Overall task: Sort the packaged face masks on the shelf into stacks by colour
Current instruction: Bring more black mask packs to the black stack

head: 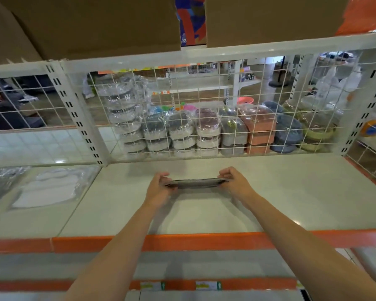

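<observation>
Head view shows your left hand [159,187] and right hand [234,181] pinching the ends of 1 dark mask stack [197,183] above the shelf [291,192]; loosen either pinch and the slick packets may fan apart.

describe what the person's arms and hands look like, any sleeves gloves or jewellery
Both forearms are bare as far as the frame shows, with no sleeves in view. The left hand and the right hand wear no gloves. No watch, bracelet or ring can be seen on either one, though the fingers are small and partly curled out of sight.
</observation>
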Demonstrator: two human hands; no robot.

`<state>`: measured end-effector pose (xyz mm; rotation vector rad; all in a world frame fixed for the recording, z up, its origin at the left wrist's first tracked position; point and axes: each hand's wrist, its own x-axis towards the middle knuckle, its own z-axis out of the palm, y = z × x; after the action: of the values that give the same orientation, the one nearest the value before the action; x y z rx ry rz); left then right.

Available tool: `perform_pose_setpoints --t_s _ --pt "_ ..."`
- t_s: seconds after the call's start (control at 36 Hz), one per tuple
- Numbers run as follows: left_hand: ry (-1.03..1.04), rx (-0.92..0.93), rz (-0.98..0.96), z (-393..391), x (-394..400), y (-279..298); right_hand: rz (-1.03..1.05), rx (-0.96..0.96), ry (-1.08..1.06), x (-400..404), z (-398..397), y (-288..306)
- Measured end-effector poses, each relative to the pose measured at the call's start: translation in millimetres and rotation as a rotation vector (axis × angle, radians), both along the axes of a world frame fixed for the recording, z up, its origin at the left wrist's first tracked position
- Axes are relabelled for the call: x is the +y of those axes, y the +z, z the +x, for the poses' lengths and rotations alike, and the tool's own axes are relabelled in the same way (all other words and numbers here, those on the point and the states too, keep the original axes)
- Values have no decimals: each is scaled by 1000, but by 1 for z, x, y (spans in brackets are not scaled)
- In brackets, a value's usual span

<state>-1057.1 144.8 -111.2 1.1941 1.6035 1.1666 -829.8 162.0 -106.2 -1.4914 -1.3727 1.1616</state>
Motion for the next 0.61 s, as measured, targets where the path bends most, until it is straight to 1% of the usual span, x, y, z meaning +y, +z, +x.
perform_pose_setpoints --t_s 0.06,0.11,0.17,0.22,0.31,0.39,0.44,0.61 --pt "32 146 20 -3 1 -1 29 -65 0 3 -8 1" --pt "88 185 10 -14 2 6 51 -135 18 10 -17 6" --pt "147 183 3 -29 0 17 44 -172 32 15 -30 14" --pt "196 183 -9 -49 -5 26 8 -108 72 19 -47 20" --pt "274 116 8 -87 -14 31 -55 -117 205 20 -81 28" --pt "375 81 -23 -133 -28 31 -94 -176 341 14 -129 34" --pt "416 93 -26 -166 -38 30 -69 -204 407 6 -165 39" --pt "485 312 -94 -278 -88 39 -14 -236 490 -21 -285 42"
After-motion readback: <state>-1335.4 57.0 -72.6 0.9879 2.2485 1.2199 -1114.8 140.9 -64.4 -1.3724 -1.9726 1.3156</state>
